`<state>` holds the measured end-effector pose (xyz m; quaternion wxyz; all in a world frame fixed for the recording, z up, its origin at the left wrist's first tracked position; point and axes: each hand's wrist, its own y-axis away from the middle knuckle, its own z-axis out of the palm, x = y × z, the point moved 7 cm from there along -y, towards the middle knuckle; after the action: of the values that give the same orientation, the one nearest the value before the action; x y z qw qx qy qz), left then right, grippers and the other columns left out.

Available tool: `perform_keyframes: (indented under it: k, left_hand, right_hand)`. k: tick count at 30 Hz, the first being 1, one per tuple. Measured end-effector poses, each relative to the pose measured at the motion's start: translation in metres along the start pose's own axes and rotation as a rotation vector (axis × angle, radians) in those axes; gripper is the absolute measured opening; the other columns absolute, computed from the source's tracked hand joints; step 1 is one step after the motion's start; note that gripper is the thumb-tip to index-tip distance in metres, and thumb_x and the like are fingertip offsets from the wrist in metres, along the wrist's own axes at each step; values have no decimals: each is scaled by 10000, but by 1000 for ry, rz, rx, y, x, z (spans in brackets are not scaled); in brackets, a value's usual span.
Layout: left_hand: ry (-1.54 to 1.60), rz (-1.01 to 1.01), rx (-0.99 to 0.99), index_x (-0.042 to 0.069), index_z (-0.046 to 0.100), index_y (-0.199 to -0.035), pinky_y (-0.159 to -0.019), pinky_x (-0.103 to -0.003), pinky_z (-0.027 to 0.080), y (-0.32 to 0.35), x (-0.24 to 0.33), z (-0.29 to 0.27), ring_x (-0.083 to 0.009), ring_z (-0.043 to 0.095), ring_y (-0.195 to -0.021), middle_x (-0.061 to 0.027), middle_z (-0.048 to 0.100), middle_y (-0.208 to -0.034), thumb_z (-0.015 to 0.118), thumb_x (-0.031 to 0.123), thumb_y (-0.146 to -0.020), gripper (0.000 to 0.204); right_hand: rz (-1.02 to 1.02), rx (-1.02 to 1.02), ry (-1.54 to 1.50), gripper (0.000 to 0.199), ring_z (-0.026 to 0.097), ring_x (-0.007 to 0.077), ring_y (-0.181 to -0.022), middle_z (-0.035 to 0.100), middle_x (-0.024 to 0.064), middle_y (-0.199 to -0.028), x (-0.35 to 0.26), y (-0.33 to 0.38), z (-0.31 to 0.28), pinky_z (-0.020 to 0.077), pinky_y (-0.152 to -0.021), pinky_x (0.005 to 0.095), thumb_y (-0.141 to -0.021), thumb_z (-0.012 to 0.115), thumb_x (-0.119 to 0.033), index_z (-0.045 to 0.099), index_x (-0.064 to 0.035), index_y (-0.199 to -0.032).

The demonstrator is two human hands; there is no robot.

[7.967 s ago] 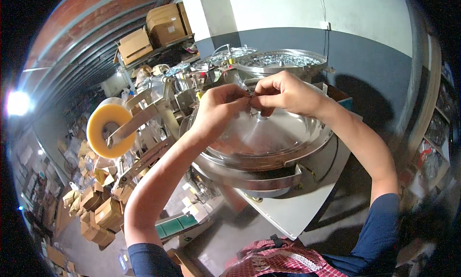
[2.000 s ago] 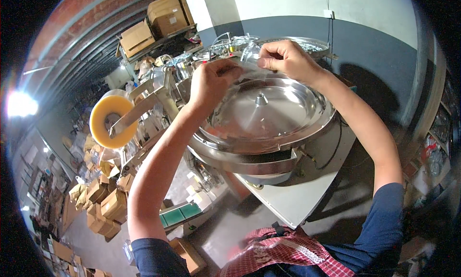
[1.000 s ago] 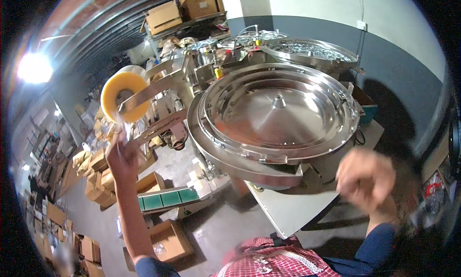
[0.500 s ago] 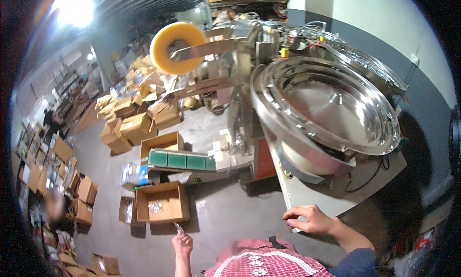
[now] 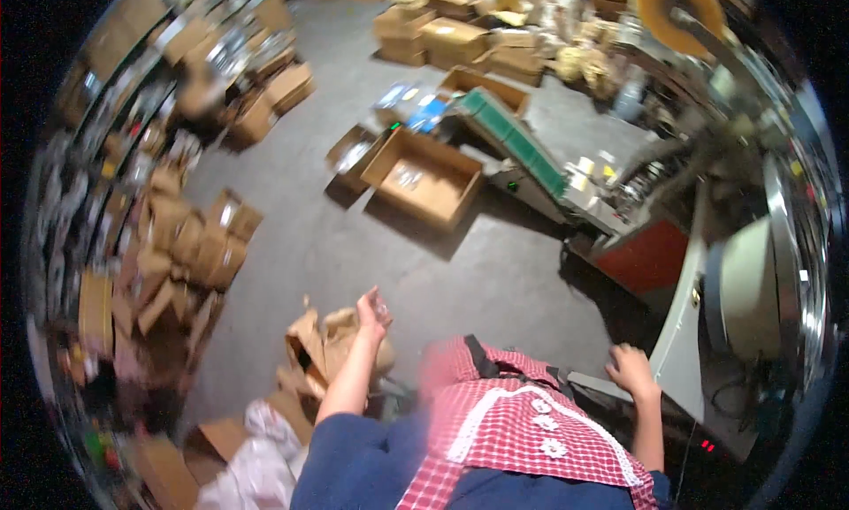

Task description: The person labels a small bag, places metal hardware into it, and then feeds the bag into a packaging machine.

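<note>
My left hand (image 5: 371,318) is raised ahead of me on the left, its fingers closed on a small, shiny, clear plastic packet (image 5: 382,310). The packet is blurred and its contents cannot be made out. Beyond it on the floor stands an open cardboard box (image 5: 424,211) with a few small clear packets (image 5: 407,176) at its bottom. My right hand (image 5: 630,369) is beside the edge of the pale machine table (image 5: 685,360), fingers loosely bent and apart, with nothing visible in them.
A green conveyor (image 5: 513,139) slopes down toward the large box. A smaller carton (image 5: 352,152) stands beside that box. Brown paper and cartons (image 5: 332,346) lie close by my left arm, near a white plastic bag (image 5: 256,466). Stacked cartons (image 5: 195,236) line the left.
My view has swung to the left and down, so the machine with its round metal bowl now sits at the right edge. The left hand still holds the packet; the right stays near the table.
</note>
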<state>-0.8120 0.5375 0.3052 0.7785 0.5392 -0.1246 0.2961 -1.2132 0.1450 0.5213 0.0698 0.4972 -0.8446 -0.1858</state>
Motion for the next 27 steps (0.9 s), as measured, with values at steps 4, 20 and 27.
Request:
perform_keyframes:
  k: [4, 20, 27]
  left_hand:
    - [235, 179, 178, 118, 639, -946, -565, -316, 475, 18, -5, -85, -208, 588, -679, -34, 627, -815, 522, 343, -867, 266]
    - [565, -15, 591, 85, 531, -880, -457, -320, 369, 184, -322, -333, -192, 446, -551, -66, 519, -722, 531, 309, -864, 225]
    - [959, 74, 635, 33, 527, -816, -452, -339, 441, 177, -356, -321, -235, 492, -520, -130, 549, -678, 555, 163, -835, 135]
  right_hand:
    - [20, -260, 231, 430, 633, 323, -897, 671, 115, -955, 10, 18, 54, 455, -822, 443, -770, 648, -433, 633, -63, -989]
    - [-426, -354, -118, 453, 632, 350, -922, 578, 234, -1115, -140, -119, 104, 500, -832, 399, -880, 636, -221, 519, -48, -1282]
    - [-555, -423, -140, 567, 559, 381, -1148, 497, 258, -1315, -151, -137, 150, 453, -948, 409, -883, 636, -198, 415, -47, -1383]
